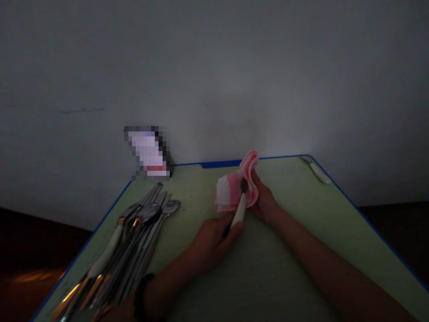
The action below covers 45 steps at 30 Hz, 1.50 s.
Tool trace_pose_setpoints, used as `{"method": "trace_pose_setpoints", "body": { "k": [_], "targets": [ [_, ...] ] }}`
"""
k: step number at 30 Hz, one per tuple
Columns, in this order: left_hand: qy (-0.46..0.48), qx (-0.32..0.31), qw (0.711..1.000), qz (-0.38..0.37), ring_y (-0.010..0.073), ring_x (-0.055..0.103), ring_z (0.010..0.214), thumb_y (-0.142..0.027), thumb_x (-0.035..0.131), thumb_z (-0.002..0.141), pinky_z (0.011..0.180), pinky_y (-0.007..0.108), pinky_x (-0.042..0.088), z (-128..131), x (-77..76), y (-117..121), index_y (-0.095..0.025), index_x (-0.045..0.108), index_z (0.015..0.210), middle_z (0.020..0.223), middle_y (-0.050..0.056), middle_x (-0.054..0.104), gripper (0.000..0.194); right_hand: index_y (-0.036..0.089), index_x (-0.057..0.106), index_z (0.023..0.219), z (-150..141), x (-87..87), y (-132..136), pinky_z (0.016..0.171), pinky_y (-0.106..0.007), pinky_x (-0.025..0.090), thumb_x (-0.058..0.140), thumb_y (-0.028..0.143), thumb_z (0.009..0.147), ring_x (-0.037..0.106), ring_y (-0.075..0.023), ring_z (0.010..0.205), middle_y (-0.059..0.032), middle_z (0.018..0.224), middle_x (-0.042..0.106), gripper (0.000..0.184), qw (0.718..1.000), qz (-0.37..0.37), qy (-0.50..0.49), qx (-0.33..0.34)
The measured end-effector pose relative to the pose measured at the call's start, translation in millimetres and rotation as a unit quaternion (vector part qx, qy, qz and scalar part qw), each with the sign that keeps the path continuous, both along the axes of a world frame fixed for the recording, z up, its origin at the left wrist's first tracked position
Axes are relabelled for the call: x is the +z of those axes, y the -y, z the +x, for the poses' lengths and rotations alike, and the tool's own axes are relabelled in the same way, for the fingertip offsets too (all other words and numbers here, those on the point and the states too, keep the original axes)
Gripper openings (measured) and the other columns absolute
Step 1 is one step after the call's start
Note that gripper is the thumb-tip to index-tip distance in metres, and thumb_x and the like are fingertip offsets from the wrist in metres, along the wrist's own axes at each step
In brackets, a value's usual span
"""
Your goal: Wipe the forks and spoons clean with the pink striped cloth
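My left hand (212, 241) is closed round the white handle of a utensil (239, 212), near the middle of the table. The far end of that utensil is wrapped in a pink and white cloth (234, 184), so I cannot see what kind of utensil it is. My right hand (263, 199) grips the cloth from the right, its fingers folded into the fabric around the hidden end. Both hands hover just above the pale green table top (284, 250).
A pile of several metal spoons and other cutlery (134, 241) lies at the left of the table. One white-handled utensil (317, 170) rests at the far right corner. A blurred box-like object (149, 152) stands against the white wall. The table has a blue edge.
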<state>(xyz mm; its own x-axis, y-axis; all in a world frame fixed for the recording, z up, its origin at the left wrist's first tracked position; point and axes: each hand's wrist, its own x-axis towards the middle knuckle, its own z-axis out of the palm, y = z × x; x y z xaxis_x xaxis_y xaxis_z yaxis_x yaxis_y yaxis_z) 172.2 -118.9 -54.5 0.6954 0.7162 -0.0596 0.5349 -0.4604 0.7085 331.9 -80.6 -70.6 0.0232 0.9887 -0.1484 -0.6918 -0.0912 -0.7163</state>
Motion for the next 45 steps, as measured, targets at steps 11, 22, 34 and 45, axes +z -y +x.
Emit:
{"method": "trace_pose_setpoints", "body": {
  "k": [11, 22, 34, 45],
  "targets": [
    [0.052, -0.01, 0.998, -0.042, 0.0113, 0.049, 0.058, -0.037, 0.029, 0.095, 0.055, 0.022, 0.036, -2, 5.9, 3, -0.017, 0.049, 0.075, 0.064, -0.003, 0.051, 0.035, 0.019, 0.06, 0.065, 2, 2.8, 0, 0.068, -0.027, 0.044, 0.064, 0.041, 0.072, 0.051, -0.0112, 0.057, 0.0037, 0.059, 0.059, 0.024, 0.994, -0.006, -0.104, -0.005],
    [0.049, -0.013, 0.997, -0.057, 0.0079, 0.046, 0.048, -0.034, 0.038, 0.093, 0.048, 0.018, 0.033, 1, -1.7, 5, -0.016, 0.052, 0.072, 0.055, -0.005, 0.051, 0.031, 0.017, 0.063, 0.074, 5, -4.2, -1, 0.065, -0.028, 0.044, 0.064, 0.038, 0.074, 0.054, -0.0125, 0.06, -0.0002, 0.066, 0.063, 0.021, 0.998, -0.023, -0.031, 0.053],
    [0.092, -0.039, 0.992, -0.082, 0.0082, 0.046, 0.051, -0.027, 0.045, 0.089, 0.048, 0.018, 0.033, 0, 1.2, 5, -0.016, 0.053, 0.087, 0.058, -0.005, 0.052, 0.014, 0.016, 0.062, 0.079, 5, -1.5, 1, 0.07, -0.028, 0.044, 0.067, 0.038, 0.071, 0.056, -0.0129, 0.065, -0.0007, 0.069, 0.064, 0.024, 0.998, -0.031, -0.03, 0.039],
    [0.072, -0.038, 0.993, -0.08, 0.0095, 0.049, 0.052, -0.027, 0.043, 0.09, 0.049, 0.02, 0.035, 0, 2.3, 5, -0.016, 0.055, 0.091, 0.06, -0.004, 0.055, 0.017, 0.016, 0.062, 0.076, 6, -1.4, 0, 0.066, -0.028, 0.044, 0.067, 0.038, 0.071, 0.056, -0.0137, 0.063, -0.0008, 0.065, 0.063, 0.023, 0.999, -0.028, -0.019, 0.042]
  ]
}}
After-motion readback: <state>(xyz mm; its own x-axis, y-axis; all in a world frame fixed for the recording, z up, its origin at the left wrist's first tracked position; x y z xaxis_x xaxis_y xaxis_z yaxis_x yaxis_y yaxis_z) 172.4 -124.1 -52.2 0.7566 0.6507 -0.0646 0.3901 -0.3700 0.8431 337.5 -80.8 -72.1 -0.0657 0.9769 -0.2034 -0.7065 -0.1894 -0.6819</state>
